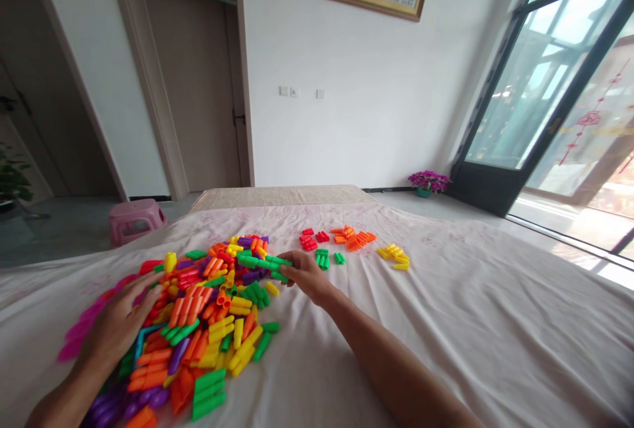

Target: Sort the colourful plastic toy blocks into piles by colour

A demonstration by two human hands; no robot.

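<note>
A large heap of plastic tube pieces point(212, 329) in orange, yellow, green, red and purple covers the left part of the cloth. My right hand point(304, 276), at the heap's right edge, has its fingers closed on green pieces point(265, 262) joined in a row that reaches left over the pile. My left hand point(121, 312) rests over the heap's left side with its fingers spread, close to a yellow piece point(170, 262). Right of the heap lie small groups of red pieces point(308, 242), orange pieces point(360, 240), green pieces point(322, 259) and yellow pieces point(395, 254).
The pieces lie on a pale, wrinkled tablecloth point(436, 322). Pink, petal-like shapes point(82, 329) show at the heap's left edge. Beyond the cloth stand a pink stool point(136, 220) at the left and a pot of purple flowers point(429, 181) by the glass door.
</note>
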